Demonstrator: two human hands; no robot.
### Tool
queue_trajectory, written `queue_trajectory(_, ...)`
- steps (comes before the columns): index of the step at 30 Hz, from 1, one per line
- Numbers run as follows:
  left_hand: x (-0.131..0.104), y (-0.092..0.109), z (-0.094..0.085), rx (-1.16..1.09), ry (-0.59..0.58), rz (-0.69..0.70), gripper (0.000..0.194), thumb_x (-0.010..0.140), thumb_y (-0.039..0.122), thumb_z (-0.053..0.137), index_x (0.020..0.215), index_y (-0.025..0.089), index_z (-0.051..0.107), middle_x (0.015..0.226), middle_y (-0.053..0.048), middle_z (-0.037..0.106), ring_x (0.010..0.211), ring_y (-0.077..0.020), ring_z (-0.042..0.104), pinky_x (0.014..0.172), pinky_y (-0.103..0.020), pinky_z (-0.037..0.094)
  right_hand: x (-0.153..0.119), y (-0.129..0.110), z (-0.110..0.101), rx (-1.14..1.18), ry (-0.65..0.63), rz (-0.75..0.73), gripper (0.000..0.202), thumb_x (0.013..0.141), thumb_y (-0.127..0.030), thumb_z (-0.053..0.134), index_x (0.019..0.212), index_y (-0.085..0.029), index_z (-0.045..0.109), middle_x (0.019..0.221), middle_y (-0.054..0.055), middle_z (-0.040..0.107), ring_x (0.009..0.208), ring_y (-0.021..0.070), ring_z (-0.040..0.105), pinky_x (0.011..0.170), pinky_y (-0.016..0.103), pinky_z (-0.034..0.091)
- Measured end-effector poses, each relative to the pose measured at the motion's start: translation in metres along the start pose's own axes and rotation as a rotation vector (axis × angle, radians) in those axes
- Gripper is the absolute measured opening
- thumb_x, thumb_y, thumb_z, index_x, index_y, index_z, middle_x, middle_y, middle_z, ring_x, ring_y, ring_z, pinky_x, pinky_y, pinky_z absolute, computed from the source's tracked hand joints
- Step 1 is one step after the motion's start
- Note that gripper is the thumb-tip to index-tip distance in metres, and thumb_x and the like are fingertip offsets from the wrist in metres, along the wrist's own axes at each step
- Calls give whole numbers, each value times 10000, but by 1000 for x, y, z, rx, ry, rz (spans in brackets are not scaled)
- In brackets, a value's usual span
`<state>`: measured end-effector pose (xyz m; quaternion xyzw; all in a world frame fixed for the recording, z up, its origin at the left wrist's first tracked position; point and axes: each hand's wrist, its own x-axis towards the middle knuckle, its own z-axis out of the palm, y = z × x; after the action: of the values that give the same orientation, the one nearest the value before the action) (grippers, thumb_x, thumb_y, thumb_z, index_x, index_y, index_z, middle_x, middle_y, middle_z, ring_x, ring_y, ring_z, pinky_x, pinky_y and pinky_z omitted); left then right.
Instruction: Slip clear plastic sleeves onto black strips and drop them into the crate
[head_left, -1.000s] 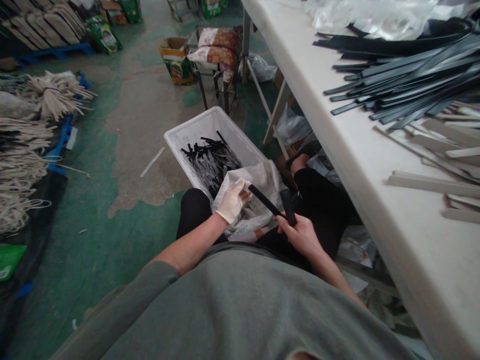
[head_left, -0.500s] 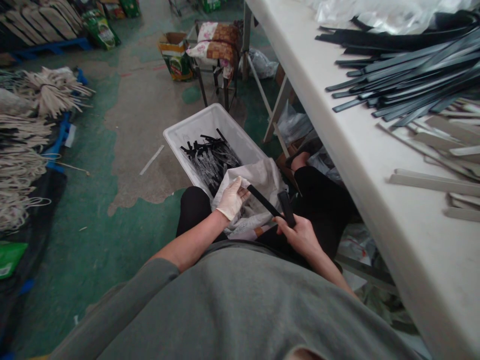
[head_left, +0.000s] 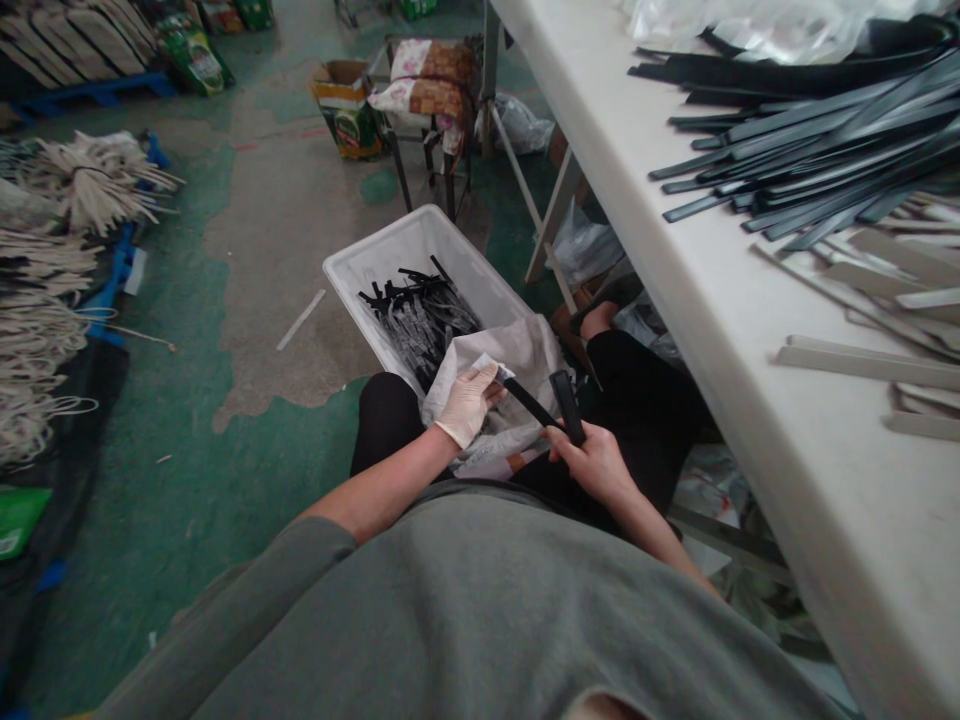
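Note:
My left hand (head_left: 466, 405), in a pale glove, pinches a small clear plastic piece (head_left: 495, 368) at the upper left end of a black strap (head_left: 528, 399). The strap slants down to my right hand (head_left: 596, 462), which is bare and closed round it and a folded black strap part (head_left: 567, 405) that stands up from the fist. Beneath both hands lies a whitish cloth sack (head_left: 525, 350), draped over the near end of a white bin (head_left: 360, 300). Inside the bin are black strips (head_left: 420, 315), many in clear wrapping.
A white table (head_left: 720, 330) on the right bears black strips (head_left: 810, 140) and beige strips (head_left: 862, 365). Beyond the bin stand a stool with a cushion (head_left: 431, 80) and a cardboard box (head_left: 349, 110). Bundled cords (head_left: 45, 330) lie at the left.
The clear plastic piece now shows more plainly at my left fingertips, over the strap's end. My right hand has shifted slightly left with the black straps.

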<state>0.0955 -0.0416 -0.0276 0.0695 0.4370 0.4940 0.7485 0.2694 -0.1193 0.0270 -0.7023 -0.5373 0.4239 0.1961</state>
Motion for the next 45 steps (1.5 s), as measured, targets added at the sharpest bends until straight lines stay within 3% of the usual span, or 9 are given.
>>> queue_trajectory(5,-17,-10,8,63,-55,-154,258,693,286,853,753,160,635,690,-9,689,624,-121,655,654,-246,530,14,-14,2,17,-32,-59,375,847,-468,527,610,-187,603,528,29,601,447,139,523,471,253,402)
queue_trajectory(12,-13,24,7,20,-17,38,241,692,294,853,795,155,684,775,-22,722,681,-126,666,724,-265,512,9,-33,-22,97,-131,-36,372,840,-523,538,732,-180,633,577,30,636,409,134,514,442,261,412)
queue_trajectory(17,-27,32,18,31,-152,130,279,698,372,848,803,151,715,842,-55,735,795,-175,687,786,-300,518,26,-56,-11,12,-52,-164,393,858,-507,506,641,-195,605,483,23,576,415,146,519,472,272,411)
queue_trajectory(21,-28,53,12,-45,-73,255,284,707,386,841,809,150,720,850,-48,736,814,-161,687,794,-279,520,34,-65,-2,-5,-108,-199,400,869,-537,500,703,-197,632,536,36,634,451,167,578,489,275,431)
queue_trajectory(26,-27,43,-2,-40,-121,154,350,655,394,876,858,149,731,883,-58,746,768,-155,681,722,-264,520,46,-74,17,-96,-30,-252,364,862,-504,493,673,-211,598,473,24,598,413,170,563,477,276,405)
queue_trajectory(28,-23,42,-9,-68,-100,145,347,668,393,867,873,149,729,888,-61,745,771,-156,679,715,-263,514,47,-73,20,-120,-58,-250,367,860,-514,493,702,-208,619,480,20,610,426,175,579,484,274,406)
queue_trajectory(33,-14,52,-28,-115,112,150,193,774,304,792,839,140,714,831,-55,733,762,-137,667,719,-243,480,42,-58,19,-197,-157,-159,403,870,-528,474,680,-204,619,480,19,611,448,180,598,490,267,410)
queue_trajectory(39,-18,20,-24,-43,-12,19,213,757,326,801,814,140,715,797,-54,725,700,-145,639,680,-260,455,47,-55,29,-247,-117,-146,375,882,-500,472,702,-206,620,494,23,619,472,185,614,517,271,414)
queue_trajectory(45,-12,27,-31,-88,76,58,206,789,320,777,859,137,712,886,-71,733,784,-141,666,724,-246,471,40,-39,19,-250,-179,-90,387,867,-516,486,651,-213,591,485,30,621,467,190,610,500,273,417)
